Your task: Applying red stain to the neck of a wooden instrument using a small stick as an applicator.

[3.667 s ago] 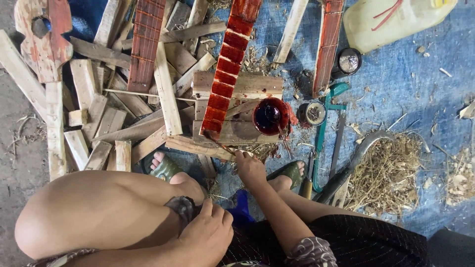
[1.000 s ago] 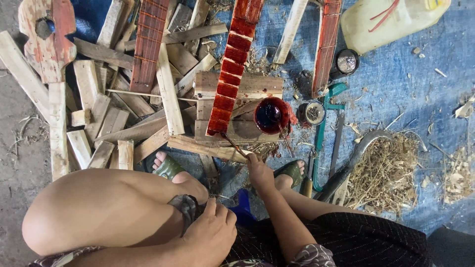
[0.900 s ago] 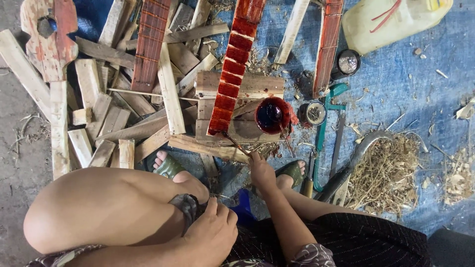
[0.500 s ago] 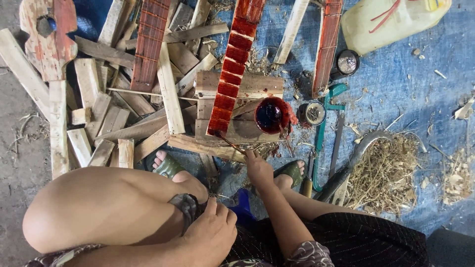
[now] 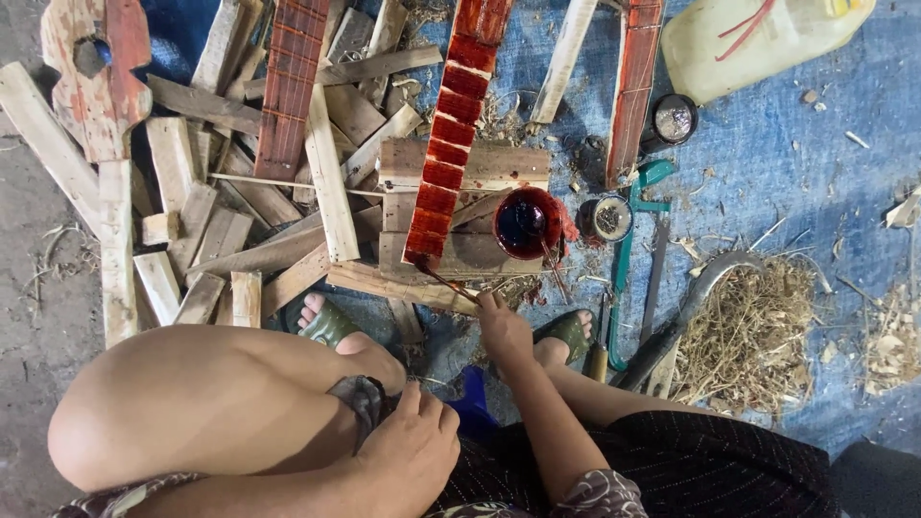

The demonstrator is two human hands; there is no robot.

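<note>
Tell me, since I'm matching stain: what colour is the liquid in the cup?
Dark red, in the cup beside the right hand's brush; head view.

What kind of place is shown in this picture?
Probably an informal woodworking spot on the ground: offcut wood pieces lie over a blue tarp, wood shavings are piled beside a saw, and a cup of red stain stands there.

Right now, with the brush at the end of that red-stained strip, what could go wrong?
The open round tin of dark red stain sits on stacked wood scraps beside the right hand; a nudge might tip it. The thin brush could drip on the bare foot in the green sandal just below.
</note>
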